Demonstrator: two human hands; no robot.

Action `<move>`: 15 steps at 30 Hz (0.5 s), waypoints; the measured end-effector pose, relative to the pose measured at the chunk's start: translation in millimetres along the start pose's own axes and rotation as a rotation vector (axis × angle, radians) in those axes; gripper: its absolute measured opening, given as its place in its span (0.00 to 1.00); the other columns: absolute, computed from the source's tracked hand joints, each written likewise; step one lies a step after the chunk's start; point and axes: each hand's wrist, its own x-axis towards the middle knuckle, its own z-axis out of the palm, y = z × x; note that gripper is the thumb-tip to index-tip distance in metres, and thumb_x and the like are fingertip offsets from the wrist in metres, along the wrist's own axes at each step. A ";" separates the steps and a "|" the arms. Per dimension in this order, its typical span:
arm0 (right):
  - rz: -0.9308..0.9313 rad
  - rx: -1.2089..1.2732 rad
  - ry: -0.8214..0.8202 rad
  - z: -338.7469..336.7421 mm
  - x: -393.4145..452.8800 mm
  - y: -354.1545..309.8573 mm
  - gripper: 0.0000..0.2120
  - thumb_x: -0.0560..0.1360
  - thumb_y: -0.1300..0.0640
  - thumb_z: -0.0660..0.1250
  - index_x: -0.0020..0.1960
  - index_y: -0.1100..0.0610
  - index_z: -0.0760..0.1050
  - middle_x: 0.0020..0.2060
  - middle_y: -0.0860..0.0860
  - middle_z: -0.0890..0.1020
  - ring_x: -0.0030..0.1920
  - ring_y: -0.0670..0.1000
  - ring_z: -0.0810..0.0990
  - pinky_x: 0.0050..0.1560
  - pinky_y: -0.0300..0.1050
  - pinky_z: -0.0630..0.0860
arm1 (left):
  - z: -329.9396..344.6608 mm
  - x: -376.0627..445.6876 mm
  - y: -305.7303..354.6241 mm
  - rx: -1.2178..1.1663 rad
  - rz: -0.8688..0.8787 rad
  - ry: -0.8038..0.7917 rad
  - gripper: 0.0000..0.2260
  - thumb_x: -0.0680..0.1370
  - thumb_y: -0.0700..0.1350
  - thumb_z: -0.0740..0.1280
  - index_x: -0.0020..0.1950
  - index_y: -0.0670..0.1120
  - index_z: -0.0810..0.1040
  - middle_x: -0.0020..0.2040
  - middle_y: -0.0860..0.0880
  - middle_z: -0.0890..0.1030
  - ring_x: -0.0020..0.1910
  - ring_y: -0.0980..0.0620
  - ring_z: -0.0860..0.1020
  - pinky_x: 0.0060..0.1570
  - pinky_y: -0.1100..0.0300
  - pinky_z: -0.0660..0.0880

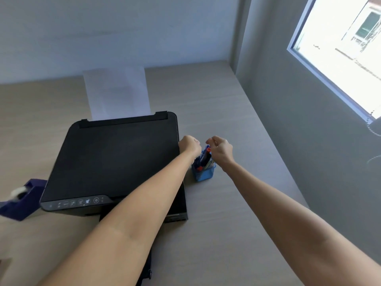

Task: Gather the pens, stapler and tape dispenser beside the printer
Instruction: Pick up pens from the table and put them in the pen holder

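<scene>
A black printer (115, 157) sits on the light wooden desk (216, 223). Just right of it stands a small blue mesh pen holder (204, 174) with several pens (206, 157), one with a red cap. My left hand (189, 145) hovers over the printer's right edge beside the holder, fingers curled into a loose fist with nothing visible in it. My right hand (221, 150) is right above the holder, curled fingertips at the top of a blue pen; whether it grips the pen is unclear. A dark blue tape dispenser (22, 200) lies left of the printer. No stapler shows.
White paper (117, 93) stands up in the printer's rear feed. A grey wall (309, 141) with a window borders the desk on the right, a pale wall runs behind. A dark object (145, 271) shows under my left forearm at the desk's front.
</scene>
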 end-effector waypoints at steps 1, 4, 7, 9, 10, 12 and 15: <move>0.009 0.006 0.016 -1.1 0.2 -0.4 0.13 0.77 0.57 0.59 0.47 0.60 0.82 0.42 0.56 0.84 0.46 0.58 0.82 0.51 0.56 0.79 | -2.9 -1.7 2.2 0.014 0.015 0.007 0.20 0.79 0.37 0.61 0.28 0.50 0.66 0.41 0.46 0.75 0.42 0.47 0.71 0.45 0.61 0.69; 0.000 0.013 0.063 -6.8 -0.2 -11.1 0.13 0.77 0.56 0.59 0.47 0.59 0.82 0.36 0.53 0.80 0.42 0.61 0.82 0.48 0.59 0.80 | -19.5 -7.7 5.3 -0.019 0.083 0.071 0.18 0.78 0.33 0.58 0.29 0.48 0.67 0.41 0.46 0.71 0.41 0.49 0.68 0.41 0.59 0.68; -0.045 0.004 0.086 -11.2 -2.0 -40.7 0.14 0.78 0.56 0.58 0.50 0.59 0.82 0.37 0.52 0.79 0.40 0.56 0.77 0.46 0.49 0.78 | -53.3 -19.0 9.9 -0.088 0.177 0.109 0.12 0.77 0.33 0.58 0.38 0.47 0.72 0.40 0.47 0.71 0.40 0.50 0.68 0.41 0.60 0.67; -0.102 -0.017 0.084 -5.7 -8.0 -68.9 0.14 0.78 0.56 0.58 0.52 0.58 0.82 0.40 0.52 0.80 0.42 0.53 0.75 0.45 0.42 0.71 | -90.0 -29.6 8.0 -0.172 0.223 0.140 0.10 0.78 0.36 0.60 0.43 0.47 0.79 0.41 0.47 0.75 0.42 0.50 0.72 0.44 0.59 0.71; -0.132 -0.025 0.076 -0.2 -11.8 -84.4 0.14 0.78 0.56 0.59 0.52 0.58 0.82 0.41 0.52 0.79 0.43 0.52 0.75 0.45 0.41 0.69 | -110.1 -33.9 4.5 -0.214 0.237 0.162 0.09 0.78 0.38 0.62 0.47 0.44 0.82 0.43 0.46 0.78 0.43 0.51 0.74 0.47 0.59 0.73; -0.186 -0.032 0.038 20.3 -23.3 -117.9 0.13 0.77 0.56 0.59 0.51 0.58 0.82 0.40 0.53 0.79 0.43 0.53 0.75 0.44 0.40 0.68 | -155.0 -42.0 -11.6 -0.268 0.241 0.217 0.09 0.78 0.39 0.64 0.52 0.39 0.82 0.46 0.44 0.81 0.46 0.52 0.76 0.51 0.58 0.75; -0.267 -0.051 -0.046 70.9 -48.0 -167.5 0.12 0.76 0.56 0.61 0.50 0.58 0.82 0.41 0.53 0.79 0.44 0.54 0.76 0.44 0.41 0.69 | -226.9 -54.0 -58.2 -0.294 0.201 0.309 0.09 0.78 0.39 0.66 0.54 0.37 0.82 0.49 0.41 0.83 0.47 0.51 0.77 0.56 0.56 0.76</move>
